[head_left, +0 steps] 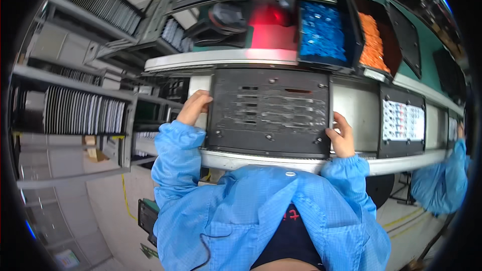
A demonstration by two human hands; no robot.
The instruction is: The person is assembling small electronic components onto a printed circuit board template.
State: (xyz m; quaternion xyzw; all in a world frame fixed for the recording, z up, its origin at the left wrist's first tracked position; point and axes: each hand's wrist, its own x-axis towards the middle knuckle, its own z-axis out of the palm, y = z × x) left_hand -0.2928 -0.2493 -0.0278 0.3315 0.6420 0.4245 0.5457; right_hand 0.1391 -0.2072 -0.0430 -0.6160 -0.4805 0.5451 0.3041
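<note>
A flat black fixture tray [241,143] with slots, several long clear-edged inserts and small knobs lies across the rail track in front of me. My left hand [195,107] has its curled fingers against the tray's left edge. At the opposite edge, the thumb and bent forefinger of my right hand [342,134] grip the side. The undersides of the fingers are partly hidden. Further right on the same track sits a second black tray [401,148] bearing a white panel [403,120] with small coloured parts.
Behind the track stand a bin of blue parts [323,32] and a bin of orange parts [372,45]. A red light [271,15] glows beside a dark device [227,17]. Racks of upright boards [85,110] stand left. Another person's blue sleeve [439,180] shows far right.
</note>
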